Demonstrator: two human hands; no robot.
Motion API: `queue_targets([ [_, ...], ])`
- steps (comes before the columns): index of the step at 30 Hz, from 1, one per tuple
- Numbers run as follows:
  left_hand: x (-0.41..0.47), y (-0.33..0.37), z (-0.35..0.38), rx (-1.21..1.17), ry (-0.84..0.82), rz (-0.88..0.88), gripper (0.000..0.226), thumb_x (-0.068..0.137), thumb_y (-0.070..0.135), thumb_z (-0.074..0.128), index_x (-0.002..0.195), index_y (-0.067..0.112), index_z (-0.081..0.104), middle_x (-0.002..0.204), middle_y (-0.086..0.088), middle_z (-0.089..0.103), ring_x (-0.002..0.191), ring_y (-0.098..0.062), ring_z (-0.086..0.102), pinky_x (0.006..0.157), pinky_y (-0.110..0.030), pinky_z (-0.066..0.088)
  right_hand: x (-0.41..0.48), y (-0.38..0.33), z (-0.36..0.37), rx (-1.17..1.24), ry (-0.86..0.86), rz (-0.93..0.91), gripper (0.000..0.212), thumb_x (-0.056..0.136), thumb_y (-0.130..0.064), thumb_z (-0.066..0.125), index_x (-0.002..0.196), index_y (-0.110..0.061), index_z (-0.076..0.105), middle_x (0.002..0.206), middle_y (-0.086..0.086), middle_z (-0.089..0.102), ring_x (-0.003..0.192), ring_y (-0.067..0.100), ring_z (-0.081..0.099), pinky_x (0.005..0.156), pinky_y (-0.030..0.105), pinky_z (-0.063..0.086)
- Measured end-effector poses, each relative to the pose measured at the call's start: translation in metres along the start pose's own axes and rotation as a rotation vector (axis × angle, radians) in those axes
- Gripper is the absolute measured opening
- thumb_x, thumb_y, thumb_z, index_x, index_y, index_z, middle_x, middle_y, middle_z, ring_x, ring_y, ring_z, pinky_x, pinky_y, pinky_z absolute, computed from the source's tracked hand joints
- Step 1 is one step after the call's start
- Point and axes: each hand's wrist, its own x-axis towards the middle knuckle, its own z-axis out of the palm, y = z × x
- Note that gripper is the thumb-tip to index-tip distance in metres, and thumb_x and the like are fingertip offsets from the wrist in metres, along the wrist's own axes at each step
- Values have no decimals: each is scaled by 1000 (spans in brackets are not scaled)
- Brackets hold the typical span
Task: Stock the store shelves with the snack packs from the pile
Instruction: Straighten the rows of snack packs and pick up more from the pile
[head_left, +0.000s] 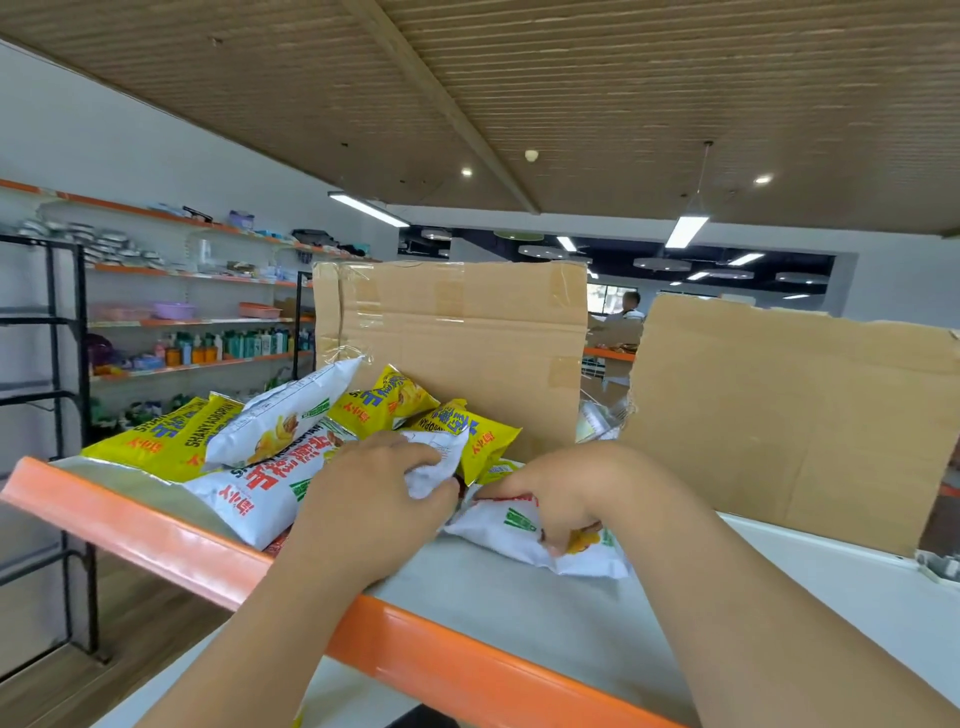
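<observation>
On the orange-edged shelf (156, 530), both hands are busy with snack packs.
The left hand (374, 499) grips a small white pack (439, 462) at its one o'clock, with the fingers curled over it. The right hand (561, 493) pinches a flat white pack (498, 530) that lies on the shelf at its six o'clock. A pile (270, 441) of yellow and white packs is heaped at ten o'clock from the hands, reaching right up to the left hand. Behind the pile, at twelve o'clock, stands a taped cardboard sheet (452, 332). A torn cardboard sheet (779, 415) stands at two o'clock. Wall shelves (208, 322) with bottles are at far nine o'clock.
</observation>
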Motion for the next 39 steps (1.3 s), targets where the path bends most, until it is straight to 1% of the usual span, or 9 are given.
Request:
queue_targets([
  [5,-1,-1,-6,-287,75,98,34,83,34,49,105,36,74,96,28,66,89,4,62,76,-18,46,-6,14,2,51,0,109,90,82,-18,74,152,-51,28,127,-7,62,89,18,60,60,23,45],
  [9,6,-13,5,-208,-97,155,64,73,3,43,123,31,71,130,16,61,120,2,49,102,-7,32,-5,19,3,92,-22,145,106,75,-42,84,157,-45,18,156,-7,40,129,19,51,94,29,49],
  [13,8,-14,11,-200,-282,150,70,78,-2,44,127,43,66,138,18,56,130,-4,47,110,-25,38,0,22,5,92,-50,168,102,74,-42,85,157,-38,26,156,-5,41,133,22,49,102,34,48],
  [17,6,-10,5,-169,-308,160,62,73,24,51,127,52,62,122,28,57,116,4,49,102,-20,40,0,32,8,86,-67,215,75,79,-33,82,145,-27,46,116,-3,60,91,19,58,75,27,49],
  [19,5,-8,4,-173,-319,170,56,74,33,58,127,52,62,118,32,58,113,9,50,99,-17,40,0,35,10,81,-97,225,74,83,-30,78,148,-28,43,104,-4,59,78,15,55,66,25,46],
  [24,5,-5,4,-144,-281,210,51,76,38,62,125,50,64,100,33,54,98,17,48,83,-7,35,8,39,16,111,-136,208,78,88,-26,70,154,-27,30,137,5,54,110,24,56,78,27,43],
  [29,4,-5,4,-70,-350,264,64,73,37,49,135,53,54,104,35,44,112,3,45,99,-18,38,-11,45,28,71,-174,211,93,89,-26,64,160,-32,5,102,8,61,69,20,52,55,25,38],
  [34,7,-6,9,14,-370,309,67,88,16,58,139,57,45,126,35,35,129,-3,27,111,-21,26,-34,59,49,-36,-172,203,101,83,-28,68,157,-37,1,146,4,46,104,27,62,78,33,52],
  [39,8,-3,11,-20,-379,348,63,88,16,63,135,55,47,132,37,34,128,10,28,105,-1,16,-41,65,66,57,-20,157,88,80,-21,63,152,-39,16,143,-3,45,118,26,58,93,40,52],
])
